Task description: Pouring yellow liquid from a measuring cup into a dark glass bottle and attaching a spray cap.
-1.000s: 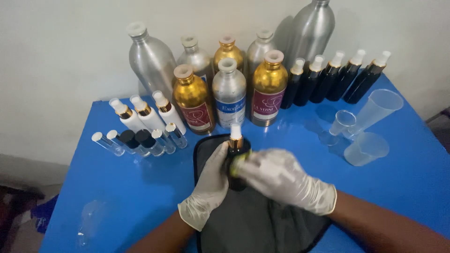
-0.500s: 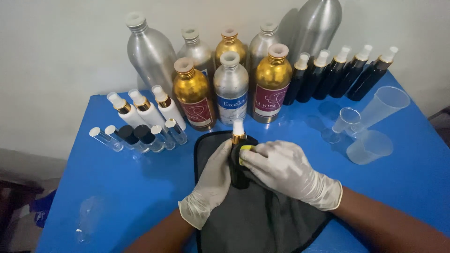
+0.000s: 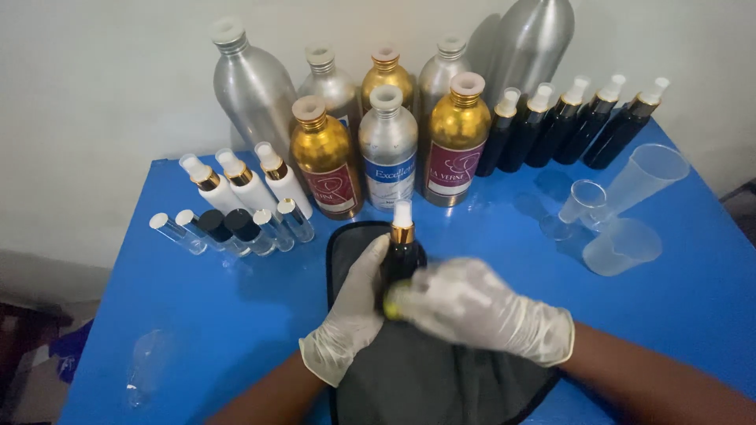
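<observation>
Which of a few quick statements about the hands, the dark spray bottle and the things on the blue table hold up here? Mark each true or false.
1. Both hands wear pale gloves. True: the left hand and the right hand are gloved.
2. The dark spray bottle lies flat on the blue table. False: it is upright in the hands, above a dark mat.
3. Its white cap is on. True.
4. The clear plastic cups are left of the hands. False: they are to the right.
5. Five dark bottles stand at the back right. True.
</observation>
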